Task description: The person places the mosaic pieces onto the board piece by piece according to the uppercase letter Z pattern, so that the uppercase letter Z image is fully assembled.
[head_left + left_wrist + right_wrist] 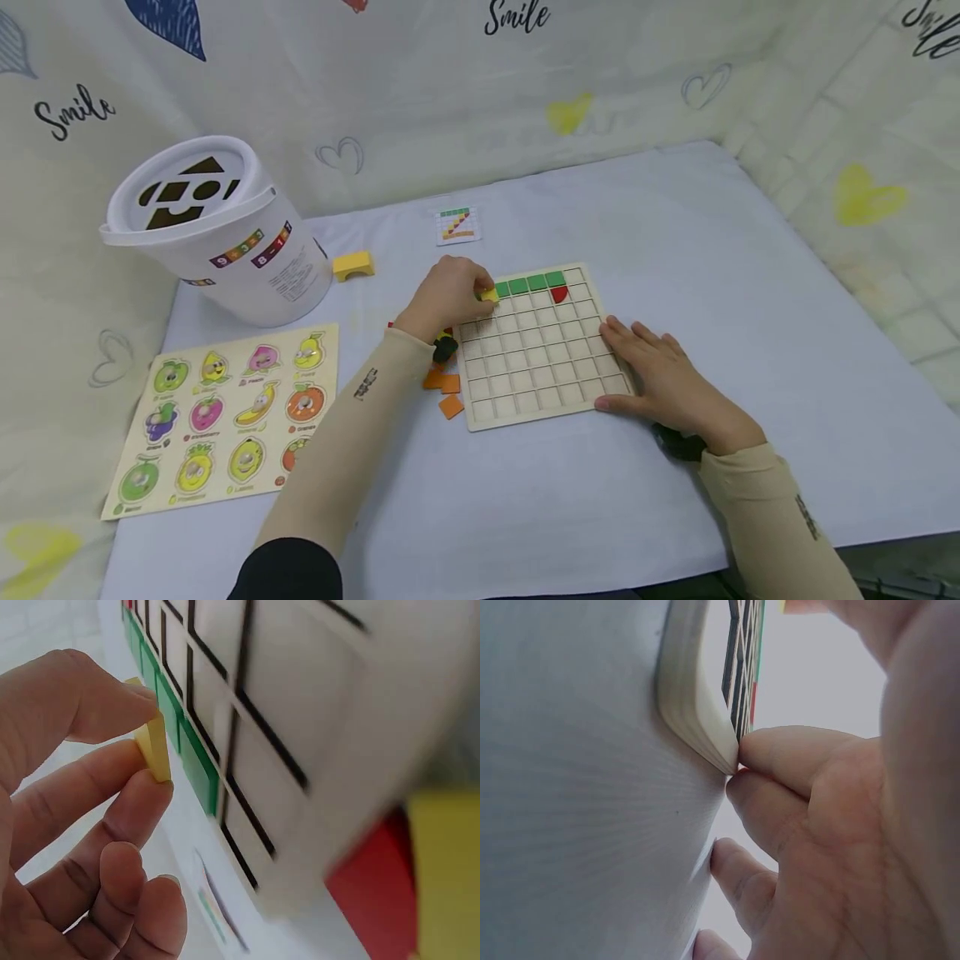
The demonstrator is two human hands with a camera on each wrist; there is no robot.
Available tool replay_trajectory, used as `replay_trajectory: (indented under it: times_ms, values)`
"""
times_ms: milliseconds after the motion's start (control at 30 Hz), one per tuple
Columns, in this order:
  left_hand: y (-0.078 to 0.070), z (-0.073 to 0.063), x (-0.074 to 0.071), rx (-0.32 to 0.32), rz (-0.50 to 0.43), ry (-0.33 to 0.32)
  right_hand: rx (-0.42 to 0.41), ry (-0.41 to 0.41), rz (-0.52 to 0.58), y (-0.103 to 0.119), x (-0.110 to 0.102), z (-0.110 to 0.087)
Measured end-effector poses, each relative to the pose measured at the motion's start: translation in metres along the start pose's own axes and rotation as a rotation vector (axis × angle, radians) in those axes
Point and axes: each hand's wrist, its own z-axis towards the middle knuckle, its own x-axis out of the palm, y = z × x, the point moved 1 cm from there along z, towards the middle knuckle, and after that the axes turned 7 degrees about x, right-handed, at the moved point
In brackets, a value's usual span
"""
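Note:
My left hand (448, 293) pinches a small yellow tile (156, 746) between thumb and fingers, over the far left corner of a wooden grid board (540, 360). Along the board's far row sit several green square tiles (537, 283). One red rounded tile (559, 294) lies just below the right end of that row. At the board's right edge rests my right hand (660, 379), its fingers stretched out along the side and its thumb by the near corner. Close up in the right wrist view, fingertips (769, 750) touch the board's edge.
Loose orange tiles (451, 407) and other coloured pieces lie left of the board, partly behind my left wrist. A pattern card (457, 226) is beyond it. Further left are a yellow arch block (353, 266), a white lidded bucket (288, 279) and a fruit-picture board (225, 400).

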Motion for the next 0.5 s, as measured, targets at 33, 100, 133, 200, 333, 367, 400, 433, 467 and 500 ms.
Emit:
replay_trajectory:
  times_ms: [33,100,133,200,333,367,400,433,467,500]
  values:
    - [-0.003,0.003,0.002,0.014,0.004,0.006,0.000,0.002,0.001,0.000,0.000,0.000]
    - [-0.010,0.010,0.006,0.035,0.004,0.021,0.001,0.004,0.000,0.000,0.000,0.000]
    - [-0.014,0.013,0.008,0.050,0.007,0.028,0.003,0.004,-0.002,0.000,0.000,0.000]
    - [-0.022,0.020,0.011,0.084,0.012,0.034,0.006,0.004,-0.007,0.000,-0.001,0.000]
    - [-0.035,0.032,0.019,0.167,0.039,0.038,0.008,0.003,-0.010,0.000,-0.001,0.000]
    - [-0.038,0.034,0.020,0.183,0.049,0.038,0.008,0.003,-0.008,0.001,-0.001,0.000]
    - [-0.041,0.036,0.022,0.201,0.056,0.041,0.007,0.003,-0.005,0.001,-0.001,0.000]
    - [-0.043,0.038,0.023,0.209,0.061,0.044,0.006,0.003,-0.001,0.001,0.000,0.000]
    - [-0.045,0.040,0.025,0.213,0.069,0.047,0.006,0.003,0.003,0.001,0.000,0.000]
    - [-0.047,0.041,0.026,0.211,0.075,0.050,0.005,0.003,0.006,0.000,0.000,0.000]
